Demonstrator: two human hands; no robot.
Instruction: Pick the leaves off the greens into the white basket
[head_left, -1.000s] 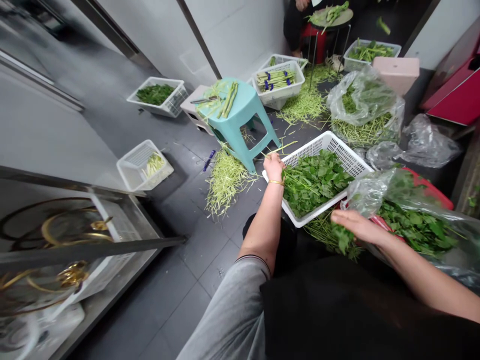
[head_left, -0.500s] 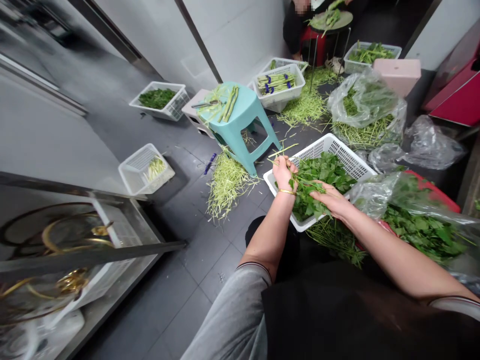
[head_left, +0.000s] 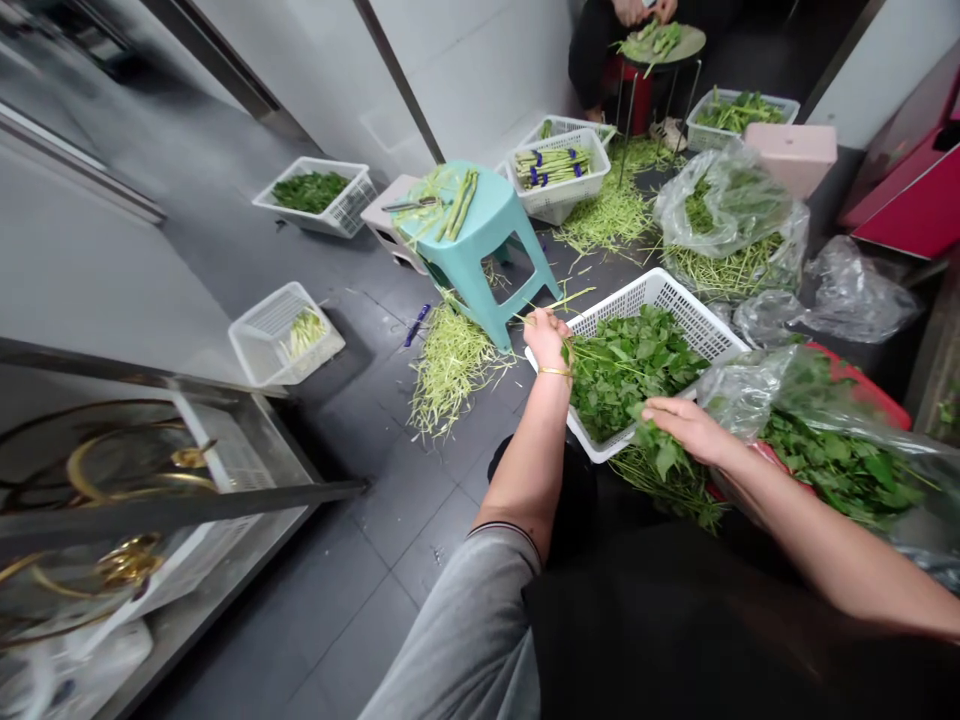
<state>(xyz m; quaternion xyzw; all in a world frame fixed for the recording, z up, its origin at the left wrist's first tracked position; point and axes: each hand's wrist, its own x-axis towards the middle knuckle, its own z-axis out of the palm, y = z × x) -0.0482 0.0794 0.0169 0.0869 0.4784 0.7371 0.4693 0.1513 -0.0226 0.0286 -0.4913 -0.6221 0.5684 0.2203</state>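
My left hand (head_left: pixel 547 338) is closed on thin green stems at the left rim of a white basket (head_left: pixel 720 335). Leafy greens (head_left: pixel 637 360) fill much of this basket. My right hand (head_left: pixel 686 425) is closed on a small leafy sprig (head_left: pixel 664 450) at the basket's near right edge. Below that hand, a heap of long stems (head_left: pixel 667 485) lies outside the basket. To the right, more leafy greens (head_left: pixel 847 470) lie in a clear plastic bag.
A turquoise stool (head_left: pixel 487 230) holds stalks and a knife; peelings (head_left: pixel 450 375) lie beside it. Farther back are a basket of bundled stalks (head_left: pixel 555 205), a stem-filled bag (head_left: pixel 727 225) and a person's hands (head_left: pixel 645 10) over a round stool. A metal rack (head_left: pixel 247 530) stands left.
My hands have moved apart, the left toward the left rim, the right down and right with a leafy sprig. The other person's hands have come lower over the round stool.
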